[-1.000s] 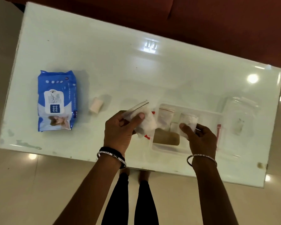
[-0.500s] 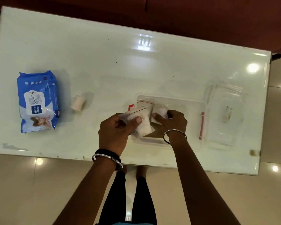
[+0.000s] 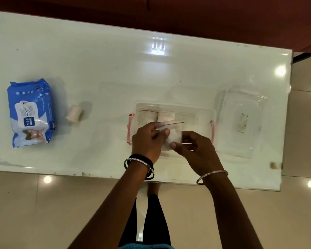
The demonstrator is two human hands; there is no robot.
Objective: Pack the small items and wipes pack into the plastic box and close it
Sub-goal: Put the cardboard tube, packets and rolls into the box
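The wipes pack (image 3: 31, 112) is a soft blue packet with a white label on its top face and a row of white dots along its far end. It lies flat near the left edge of the white desk (image 3: 115, 69), well apart from the box. Just to its right, toward the middle of the desk, lies a small pale roll (image 3: 73, 113) on its side.

The plastic box (image 3: 203, 114) is clear with red side clasps and stands open near the desk's near edge, right of centre. Inside, against its far wall, sit two small clear bags side by side: a red-sealed bag (image 3: 146, 115) on the left and a pale bag (image 3: 166, 115) touching it on the right. What lies under the hands in the box cannot be made out.

Both hands meet over the near half of the box around one small zip bag (image 3: 172, 133) of white contents, with a dark line along its top edge. The left hand (image 3: 147, 141) has its grip pinched on the bag's left side, thumb on top. The right hand (image 3: 197, 150) has its grip narrow on the bag's right lower corner.

The clear lid (image 3: 241, 121) lies flat just beside the box, near the desk's right edge, with a small scrap showing at its middle.
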